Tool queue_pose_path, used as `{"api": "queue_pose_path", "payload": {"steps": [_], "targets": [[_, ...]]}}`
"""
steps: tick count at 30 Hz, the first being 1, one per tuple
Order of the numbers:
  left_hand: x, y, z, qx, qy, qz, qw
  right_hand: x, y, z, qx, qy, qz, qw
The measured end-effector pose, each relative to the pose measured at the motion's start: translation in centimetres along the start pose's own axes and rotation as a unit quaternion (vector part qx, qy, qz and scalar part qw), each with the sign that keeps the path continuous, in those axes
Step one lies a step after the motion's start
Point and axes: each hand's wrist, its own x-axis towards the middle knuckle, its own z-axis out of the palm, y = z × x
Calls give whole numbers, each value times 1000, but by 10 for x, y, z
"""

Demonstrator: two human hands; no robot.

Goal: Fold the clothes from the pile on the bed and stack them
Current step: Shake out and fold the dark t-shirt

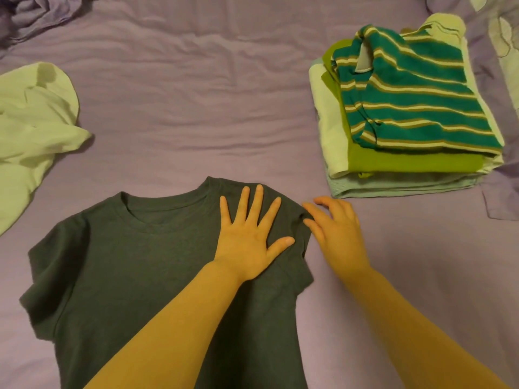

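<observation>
Dark grey cotton T-shirt (134, 265) lies flat, front up, on the purple bed sheet (196, 108). Judged light, limp, non-fragile; best taken at shoulder seam and hem. Left hand (250, 242) presses flat, fingers spread. Right hand (334, 228), fingers loosely curled, touches the sleeve edge; grip unconfirmed.

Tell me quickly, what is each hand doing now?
Left hand: open, pressed flat on the dark grey T-shirt.
Right hand: fingers curled at the T-shirt's sleeve edge; grip cannot be told.
</observation>
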Motion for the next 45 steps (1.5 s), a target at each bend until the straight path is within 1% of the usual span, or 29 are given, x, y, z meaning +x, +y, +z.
{"api": "queue_pose_path", "payload": {"steps": [2, 3, 6, 8, 9, 12, 15, 17, 19, 20, 21, 22, 24, 25, 26, 28, 29, 30, 32, 33, 34, 36, 38, 39, 40, 42, 43, 44, 45], "targets": [[1, -1, 0, -8, -13, 4, 1000, 5, 3, -3, -18, 5, -46, 999], [2, -2, -1, -15, -20, 6, 1000, 7, 6, -5, -35, 4, -88, 995], [4, -5, -4, -31, -44, 17, 998, 16, 15, -13, -122, -12, -229, 966], [5, -7, -6, -31, -64, 24, 997, 23, 19, -19, -173, -42, -274, 945], [6, -7, -8, -30, -76, 27, 996, 26, 19, -21, -189, -61, -277, 940], [8, -8, -11, -23, -100, 34, 994, 31, 16, -22, -187, -87, -234, 950], [8, -8, -13, -18, -104, 36, 994, 32, 9, -20, -72, -125, -109, 983], [6, -8, -14, -22, -101, 41, 994, 31, 11, -18, -19, -174, -35, 984], [4, -10, -15, -27, -97, 58, 993, 30, 11, -17, 25, -195, 12, 980], [3, -12, -16, -26, -99, 69, 992, 29, 8, -18, 46, -198, 42, 978], [2, -13, -16, -20, -101, 78, 992, 27, 3, -20, 73, -181, 74, 978], [2, -13, -16, -9, -103, 82, 991, 24, -2, -21, 90, -137, 88, 983], [1, -9, -15, 10, -99, 69, 993, 16, -20, -20, 68, -42, 45, 996], [0, -6, -13, 13, -91, 53, 994, 10, -27, -18, 37, -25, 0, 999], [-1, -4, -12, 11, -81, 37, 996, 4, -31, -14, 8, -40, -44, 998], [-8, -1, -10, -9, -61, 14, 998, -6, -34, -9, -64, -151, -75, 984], [-14, -2, -10, -24, -54, 10, 998, -9, -32, -8, -104, -207, -58, 971], [-20, -5, -10, -34, -49, 12, 998, -10, -30, -9, -139, -236, -29, 961], [-33, -17, -11, -38, -42, 22, 998, -3, -44, -14, -171, -219, 17, 960], [-41, -26, -12, -35, -43, 28, 998, 1, -58, -14, -169, -209, 28, 963], [-50, -35, -13, -33, -48, 31, 998, 4, -76, -10, -152, -207, 16, 966], [-70, -58, -15, -38, -54, 26, 997, 5, -110, 1, -122, -252, -53, 958], [-95, -85, -18, -40, -59, 18, 997, -2, -135, 10, -148, -294, -150, 932], [-109, -100, -19, -41, -66, 16, 997, -3, -145, 11, -169, -310, -160, 922], [-124, -115, -19, -43, -77, 14, 996, -3, -154, 12, -195, -306, -146, 921], [-151, -142, -24, -47, -93, 6, 995, -2, -172, 20, -224, -309, -61, 922], [-163, -154, -28, -53, -89, 4, 995, 0, -184, 27, -210, -311, -19, 927], [-175, -164, -33, -62, -68, 7, 996, 3, -199, 35, -188, -303, -2, 934], [-185, -173, -39, -69, -26, 9, 997, 6, -218, 41, -155, -299, -8, 942]]}}
